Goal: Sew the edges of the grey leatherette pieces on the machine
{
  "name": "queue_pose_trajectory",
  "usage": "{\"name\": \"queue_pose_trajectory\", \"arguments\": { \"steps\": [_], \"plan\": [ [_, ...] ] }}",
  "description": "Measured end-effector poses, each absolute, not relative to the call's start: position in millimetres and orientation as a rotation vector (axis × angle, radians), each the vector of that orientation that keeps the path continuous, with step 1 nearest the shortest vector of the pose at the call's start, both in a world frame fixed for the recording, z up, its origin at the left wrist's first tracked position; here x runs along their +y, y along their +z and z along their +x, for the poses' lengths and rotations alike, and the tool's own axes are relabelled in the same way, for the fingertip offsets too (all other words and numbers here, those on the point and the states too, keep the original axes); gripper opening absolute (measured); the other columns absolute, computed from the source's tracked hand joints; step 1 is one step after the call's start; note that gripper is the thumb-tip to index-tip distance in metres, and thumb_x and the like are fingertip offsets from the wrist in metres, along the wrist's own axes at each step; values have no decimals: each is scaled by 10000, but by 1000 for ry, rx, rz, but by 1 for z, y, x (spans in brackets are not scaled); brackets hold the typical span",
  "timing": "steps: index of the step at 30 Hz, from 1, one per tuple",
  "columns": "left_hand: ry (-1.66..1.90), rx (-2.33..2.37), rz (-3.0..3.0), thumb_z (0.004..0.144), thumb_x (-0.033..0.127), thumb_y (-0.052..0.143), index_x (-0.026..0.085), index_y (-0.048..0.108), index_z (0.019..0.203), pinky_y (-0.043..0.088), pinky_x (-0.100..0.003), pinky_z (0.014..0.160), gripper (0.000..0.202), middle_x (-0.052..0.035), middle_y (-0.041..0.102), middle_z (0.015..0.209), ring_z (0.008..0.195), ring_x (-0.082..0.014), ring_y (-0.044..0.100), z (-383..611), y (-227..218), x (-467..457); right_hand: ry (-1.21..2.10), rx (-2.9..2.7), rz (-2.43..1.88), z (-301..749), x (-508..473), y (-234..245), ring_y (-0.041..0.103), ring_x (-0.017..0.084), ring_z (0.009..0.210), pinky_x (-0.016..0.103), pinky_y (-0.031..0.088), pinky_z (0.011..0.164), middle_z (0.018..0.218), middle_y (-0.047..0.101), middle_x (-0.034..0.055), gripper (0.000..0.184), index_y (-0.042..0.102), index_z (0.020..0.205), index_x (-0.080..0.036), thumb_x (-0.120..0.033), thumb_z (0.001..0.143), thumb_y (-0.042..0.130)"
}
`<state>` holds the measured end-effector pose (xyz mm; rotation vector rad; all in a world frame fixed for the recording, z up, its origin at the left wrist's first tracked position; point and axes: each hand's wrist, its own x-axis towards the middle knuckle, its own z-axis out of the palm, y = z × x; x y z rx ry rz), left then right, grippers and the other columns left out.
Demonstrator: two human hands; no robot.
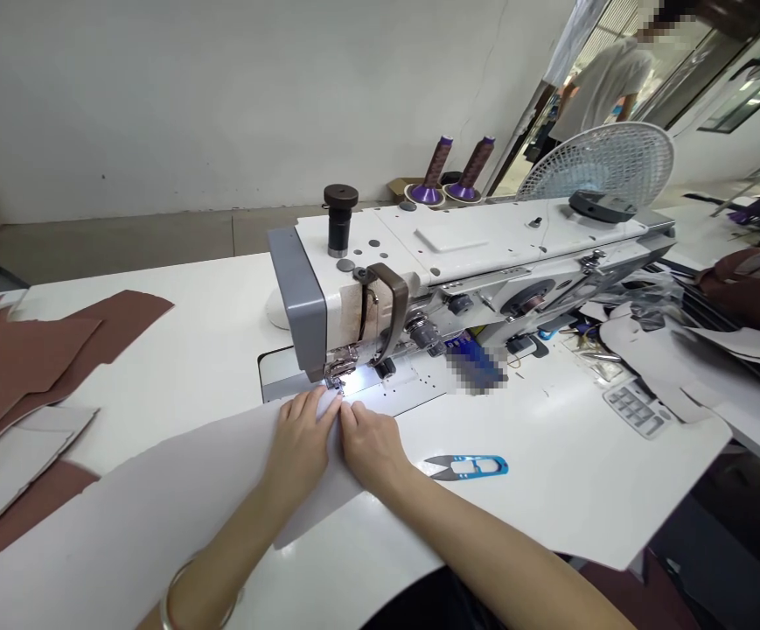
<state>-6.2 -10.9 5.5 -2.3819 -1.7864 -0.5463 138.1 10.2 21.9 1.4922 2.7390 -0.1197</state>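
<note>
A long pale sheet of material (176, 490) lies across the table, its far end beneath the lit needle area of a white and grey sewing machine (366, 254). My left hand (301, 437) presses on the sheet just before the presser foot (337, 376), its fingers bent and close together, thumb beside them. Close on the right, my right hand (373, 442) is closed at the sheet's edge, with thumb and forefinger pinched near the needle. The fingertips of both hands almost meet. Blue-handled thread snips (468, 467) lie right of my right hand.
Brown and pale cut pieces (31, 367) are stacked at the left. Two brown thread cones (437, 166) stand behind the machine, near a white fan (606, 166). Scraps and tools clutter the right side. A person (606, 83) is in the background.
</note>
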Motion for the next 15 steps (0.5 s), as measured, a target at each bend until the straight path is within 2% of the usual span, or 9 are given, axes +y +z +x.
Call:
{"name": "queue_pose_trajectory", "arguments": {
  "steps": [3,6,10,15],
  "plan": [
    [-525,-1766,-2419,860,81,387,237,568,1213,415,-402,891,426,-114,562,1234,1093,-258,502,-8,7,-5,-37,2766,1384,136,14,26,572,188,679,269,377,479,879,582,98,340,468,1185,-82,-51,880,321],
    [-552,-1750,-2415,878,131,414,220,569,1193,427,-399,891,362,-119,569,1206,1082,-253,504,-9,8,1,30,2800,1301,133,20,28,584,196,721,270,415,507,885,582,121,343,461,1185,-55,-32,862,345],
    [-588,-1728,-2395,888,157,431,177,564,1175,430,-398,890,317,-125,578,1172,1069,-254,501,-8,8,5,98,2829,1298,131,23,26,587,197,768,271,437,572,893,592,126,297,493,1138,-72,-44,879,351],
    [-588,-1715,-2393,887,152,437,167,559,1183,417,-393,896,320,-124,578,1175,1066,-258,485,-7,8,4,46,2824,1370,132,23,25,575,185,773,254,409,561,883,589,107,268,520,1078,-103,-47,884,343]
  ]
}}
